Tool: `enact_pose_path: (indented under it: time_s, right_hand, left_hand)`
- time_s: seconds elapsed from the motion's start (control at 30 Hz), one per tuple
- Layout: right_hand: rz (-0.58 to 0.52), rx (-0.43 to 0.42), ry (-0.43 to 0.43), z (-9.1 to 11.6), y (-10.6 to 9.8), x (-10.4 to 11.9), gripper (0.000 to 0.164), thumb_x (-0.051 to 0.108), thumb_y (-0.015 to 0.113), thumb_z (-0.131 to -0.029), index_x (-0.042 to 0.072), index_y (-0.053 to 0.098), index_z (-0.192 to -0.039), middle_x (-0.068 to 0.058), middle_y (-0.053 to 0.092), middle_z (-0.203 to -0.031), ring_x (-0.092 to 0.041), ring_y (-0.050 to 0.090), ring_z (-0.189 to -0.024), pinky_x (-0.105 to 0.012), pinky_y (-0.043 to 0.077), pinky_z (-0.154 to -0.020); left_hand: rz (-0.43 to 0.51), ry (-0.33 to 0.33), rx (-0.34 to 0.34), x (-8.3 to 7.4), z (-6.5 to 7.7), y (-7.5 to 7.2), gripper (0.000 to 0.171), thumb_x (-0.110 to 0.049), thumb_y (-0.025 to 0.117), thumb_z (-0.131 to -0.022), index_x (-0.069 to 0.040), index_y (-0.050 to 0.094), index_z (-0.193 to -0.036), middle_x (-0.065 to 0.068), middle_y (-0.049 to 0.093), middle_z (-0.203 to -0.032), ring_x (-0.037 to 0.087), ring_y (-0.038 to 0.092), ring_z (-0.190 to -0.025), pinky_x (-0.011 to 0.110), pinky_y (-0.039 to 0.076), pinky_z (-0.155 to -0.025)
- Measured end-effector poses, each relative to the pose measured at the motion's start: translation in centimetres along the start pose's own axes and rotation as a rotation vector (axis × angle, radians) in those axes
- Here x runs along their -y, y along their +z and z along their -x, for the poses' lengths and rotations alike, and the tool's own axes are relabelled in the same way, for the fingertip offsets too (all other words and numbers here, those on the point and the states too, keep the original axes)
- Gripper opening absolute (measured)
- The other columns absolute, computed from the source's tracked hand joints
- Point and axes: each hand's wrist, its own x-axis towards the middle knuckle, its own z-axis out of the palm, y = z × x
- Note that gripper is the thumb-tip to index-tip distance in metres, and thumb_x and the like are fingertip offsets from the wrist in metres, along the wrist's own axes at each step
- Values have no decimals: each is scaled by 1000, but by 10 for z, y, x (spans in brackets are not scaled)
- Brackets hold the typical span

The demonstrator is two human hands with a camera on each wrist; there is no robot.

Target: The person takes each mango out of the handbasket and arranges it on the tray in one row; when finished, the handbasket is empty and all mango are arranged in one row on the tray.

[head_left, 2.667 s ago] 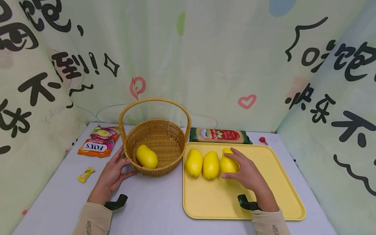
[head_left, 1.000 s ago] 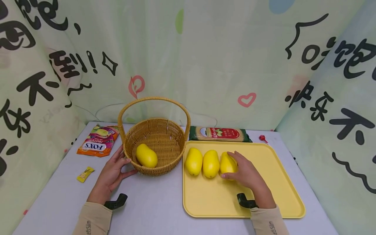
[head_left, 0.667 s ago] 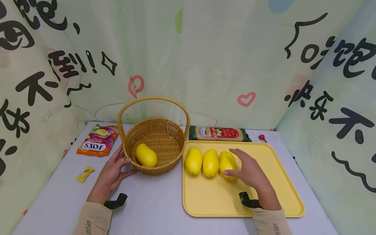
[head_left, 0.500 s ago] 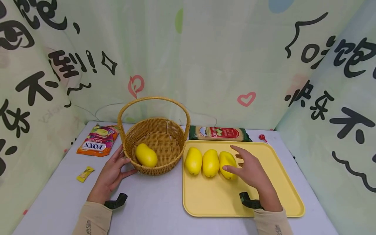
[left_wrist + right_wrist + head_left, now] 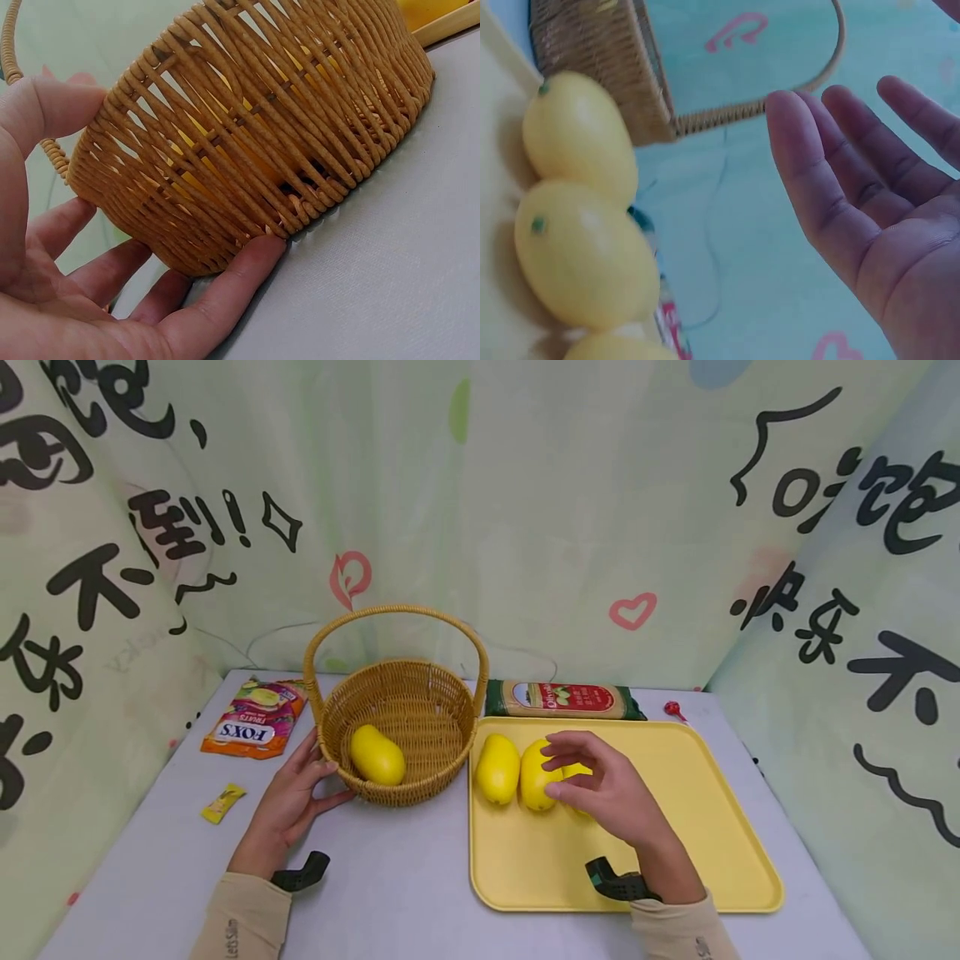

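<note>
A yellow mango [image 5: 377, 755] lies in the round wicker basket [image 5: 420, 727]. My left hand [image 5: 294, 802] holds the basket's left side; in the left wrist view one digit rests on the rim and others touch the lower wall and base. Two mangoes, the left one [image 5: 497, 769] and the middle one [image 5: 537, 777], lie side by side on the yellow tray [image 5: 675, 860]. The right mango [image 5: 576, 770] is mostly hidden behind my right hand [image 5: 611, 789]. That hand is raised above the tray, fingers loosely bent, holding nothing; the right wrist view shows its palm [image 5: 922, 262] bare.
Behind the tray lies a long green-ended packet [image 5: 566, 700], with a red lollipop [image 5: 673, 710] to its right. A FOX'S candy bag [image 5: 255, 718] and a small yellow wrapped sweet [image 5: 222, 802] lie left of the basket. A printed curtain [image 5: 540, 527] stands behind the table.
My right hand has let go of the right mango, opened away from it, then risen and shifted left over it. The left hand and basket have stayed in place.
</note>
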Motion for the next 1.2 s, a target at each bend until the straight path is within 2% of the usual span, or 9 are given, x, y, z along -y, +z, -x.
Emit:
enact_pose_path:
  time_s: [0.17,0.33,0.53,0.73,1.0,1.1,1.2]
  right_hand:
    - [19,78,-33,-11,15,18,61,15,85,-89,17,59,-145,-12,64,-143,-26,67,-123,-29,64,-92]
    - [36,162,-43,-28,32,26,67,23,89,-86,19,60,-146,-4,63,-147,-34,65,-128,-31,65,-91]
    - [78,253,-58,-54,52,28,76,30,91,-84,16,57,-151,-5,59,-153,-33,63,-133,-39,64,-97]
    - [155,334,-70,-81,70,33,78,36,89,-85,18,55,-153,-2,56,-157,-27,58,-136,-50,59,-106]
    - [249,398,-58,-115,95,38,73,42,81,-92,16,54,-154,-7,56,-156,-35,57,-140,-54,57,-109]
    - [300,439,-88,-126,107,37,75,43,80,-93,14,52,-156,-10,55,-158,-37,57,-140,-55,54,-112]
    - [375,483,-121,-137,119,36,79,48,80,-91,15,51,-157,-7,55,-159,-33,56,-142,-51,49,-118]
  left_hand:
    - [3,-5,-2,-1,0,0,78,-13,52,-109,-50,16,-167,-4,10,-181,36,25,-162,64,49,-110]
    - [-2,-2,6,1,-1,-2,77,-14,51,-109,-49,15,-167,-3,10,-181,35,26,-161,64,49,-111]
    - [-8,7,20,1,-2,-3,77,-14,50,-110,-49,13,-167,-2,8,-181,35,25,-161,63,49,-111]
    - [-3,5,22,-1,-2,-3,77,-14,50,-109,-50,13,-167,-2,7,-181,35,25,-162,62,49,-111]
    - [2,-1,19,-2,-2,-2,77,-14,50,-109,-51,14,-167,-3,8,-181,35,25,-162,61,49,-111]
    - [5,-1,21,-2,-1,-2,77,-14,50,-110,-50,13,-167,-2,7,-181,36,25,-162,61,49,-111]
    - [7,1,27,-3,-1,-3,78,-14,50,-110,-49,12,-167,-2,7,-181,36,26,-161,60,50,-111]
